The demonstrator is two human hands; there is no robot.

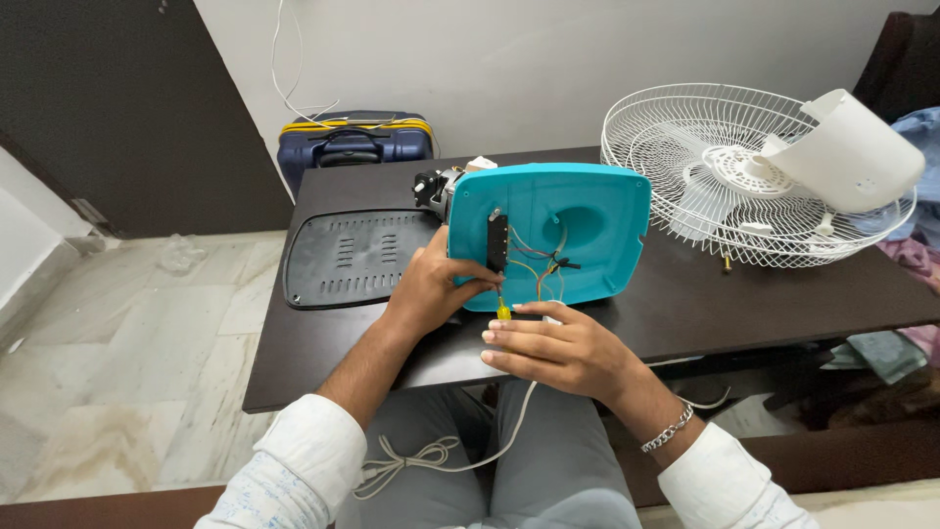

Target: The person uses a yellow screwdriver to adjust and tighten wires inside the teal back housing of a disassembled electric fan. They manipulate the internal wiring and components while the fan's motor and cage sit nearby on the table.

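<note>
Both hands at the open turquoise fan base

The left hand [431, 286] grips the base's left edge; the right hand [558, 348], fingers loosely extended and seemingly gripping nothing, lies just below. The turquoise fan base [587, 225] stands tilted on the dark table [685, 304] at twelve o'clock from the right hand, long axis left-right, wires [543, 264] exposed.

Bright even daylight, sharp pic, slight wide-angle edges.

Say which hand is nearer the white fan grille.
Right. The right hand lies below and left of the white fan grille; the left hand is farther left, gripping the turquoise base.
</note>
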